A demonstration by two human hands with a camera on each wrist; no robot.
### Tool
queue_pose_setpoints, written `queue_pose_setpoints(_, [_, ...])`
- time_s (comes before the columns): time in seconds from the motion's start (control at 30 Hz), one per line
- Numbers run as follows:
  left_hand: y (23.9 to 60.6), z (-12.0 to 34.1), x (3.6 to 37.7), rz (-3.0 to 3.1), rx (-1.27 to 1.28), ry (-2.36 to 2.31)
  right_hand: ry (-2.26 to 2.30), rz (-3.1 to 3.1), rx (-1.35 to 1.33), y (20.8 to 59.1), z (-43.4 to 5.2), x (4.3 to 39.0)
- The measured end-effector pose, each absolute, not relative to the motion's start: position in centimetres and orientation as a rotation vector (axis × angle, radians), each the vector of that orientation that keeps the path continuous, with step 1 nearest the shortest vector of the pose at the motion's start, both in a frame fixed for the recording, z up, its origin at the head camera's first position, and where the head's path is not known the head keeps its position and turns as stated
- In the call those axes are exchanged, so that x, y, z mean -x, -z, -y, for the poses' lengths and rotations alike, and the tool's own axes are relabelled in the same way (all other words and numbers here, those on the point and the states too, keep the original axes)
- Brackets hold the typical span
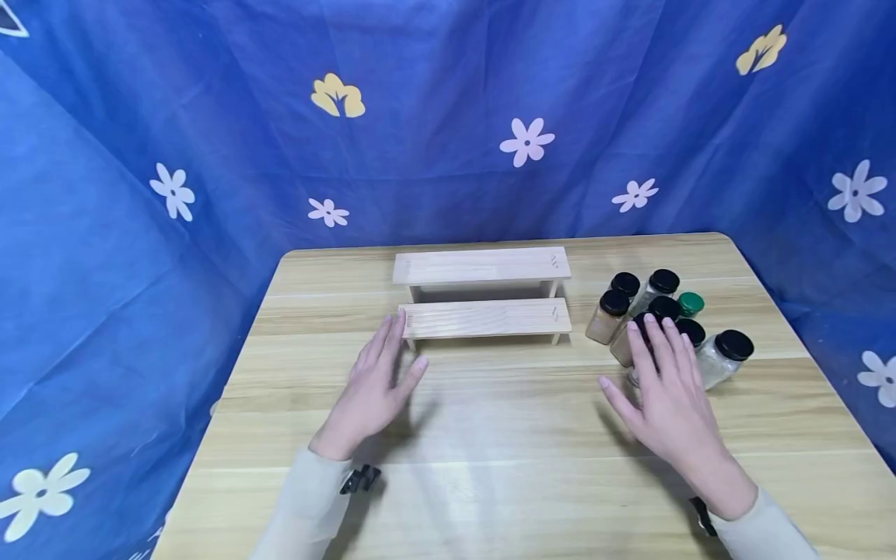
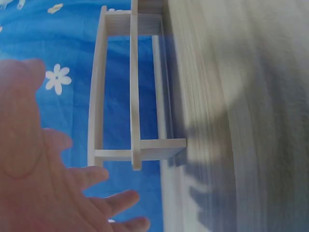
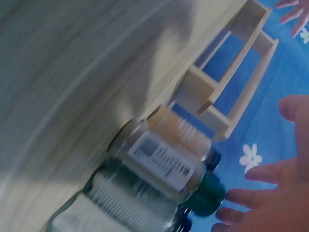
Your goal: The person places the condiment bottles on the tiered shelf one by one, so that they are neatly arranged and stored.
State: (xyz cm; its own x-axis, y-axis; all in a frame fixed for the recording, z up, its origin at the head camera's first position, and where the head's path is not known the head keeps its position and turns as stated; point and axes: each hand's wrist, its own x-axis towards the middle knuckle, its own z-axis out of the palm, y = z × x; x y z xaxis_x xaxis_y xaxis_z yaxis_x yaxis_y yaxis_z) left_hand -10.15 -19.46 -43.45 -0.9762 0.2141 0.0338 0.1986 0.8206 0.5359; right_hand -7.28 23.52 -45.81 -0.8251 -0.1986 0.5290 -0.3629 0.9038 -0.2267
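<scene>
- Blue flowered cloth (image 1: 448,93) fills the whole upper frame and drops down both sides, hugging the desk edges, so elbows don't get much swing out wide.
- Pale wood desk (image 1: 490,482) takes the lower middle of the head view; the big bare patch sits between and in front of the hands, which is the roomiest lane for moving.
- Two-step wooden rack (image 1: 483,292) stands centre frame, back toward the far edge, with its long side facing the person.
- Cluster of spice jars (image 1: 665,319), mostly black lids and one green, is packed tight at centre right, jars touching each other, not far from the desk's right edge.
- Right hand (image 1: 668,389) hovers over the near jars with fingers straight and spread, holding nothing. My guess: reaching into that tight bunch could knock a neighbour over or roll one off the right side.
- Left hand (image 1: 378,385) is flat and relaxed, empty, fingertips just beside the rack's lower left corner. A nudge there could skid the light rack backward.
</scene>
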Motion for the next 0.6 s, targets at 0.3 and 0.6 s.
queue_pose_setpoints(0.3, [44.4, 20.5, 12.7, -2.752, -0.182, -1.411, -0.593, 2.393, -0.325, 46.1, -25.2, 7.0])
queue_pose_setpoints(0.6, [45.9, 21.1, 14.3, -2.562, 0.063, -1.765, -0.730, 2.298, -0.229, 46.5, -26.1, 6.8])
